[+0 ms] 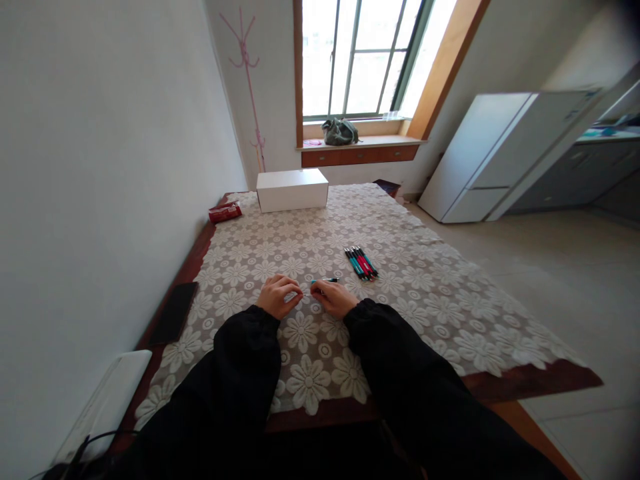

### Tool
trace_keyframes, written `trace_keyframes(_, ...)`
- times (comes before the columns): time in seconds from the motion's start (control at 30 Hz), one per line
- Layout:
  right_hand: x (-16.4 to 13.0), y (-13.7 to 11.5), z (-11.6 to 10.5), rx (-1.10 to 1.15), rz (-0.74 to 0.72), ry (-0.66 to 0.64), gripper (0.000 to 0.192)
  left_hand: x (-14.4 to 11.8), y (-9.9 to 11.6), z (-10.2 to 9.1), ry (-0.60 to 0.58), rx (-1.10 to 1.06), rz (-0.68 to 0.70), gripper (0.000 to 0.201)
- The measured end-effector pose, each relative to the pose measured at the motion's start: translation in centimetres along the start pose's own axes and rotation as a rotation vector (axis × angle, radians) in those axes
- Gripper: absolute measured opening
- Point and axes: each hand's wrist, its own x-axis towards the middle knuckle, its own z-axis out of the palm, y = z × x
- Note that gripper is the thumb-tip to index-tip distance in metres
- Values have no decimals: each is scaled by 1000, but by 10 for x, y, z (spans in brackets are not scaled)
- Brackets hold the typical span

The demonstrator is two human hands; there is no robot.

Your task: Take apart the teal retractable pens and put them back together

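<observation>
Close together over the tablecloth [309, 383], both my hands are pinched fingertip to fingertip. My left hand [279, 296] has thumb and forefinger closed at the end of a thin, pale piece, too small to name. Just to its right, my right hand [334, 298] is closed at the other end of the gap, its fingertips partly hidden. A teal and black pen or pen part [327, 280] shows right behind the right hand's fingers; whether the hand touches it I cannot tell. Beyond that hand, several teal, red and black pens [361, 263] lie side by side.
At the table's far end stands a white box [293, 191], with a red packet [225, 213] to its left. A black phone-like slab [174, 313] lies along the left edge. Nearer, a white device [107, 400] with a black cable sits against the wall.
</observation>
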Motion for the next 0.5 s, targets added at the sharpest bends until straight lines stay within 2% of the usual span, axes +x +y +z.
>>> trace_keyframes(0.37,1,-5,9,94,-13,9,14,0,1,0,10,-6,57,17)
trace_keyframes(0.5,1,-7,8,99,-13,30,14,0,2,-1,8,-4,32,18)
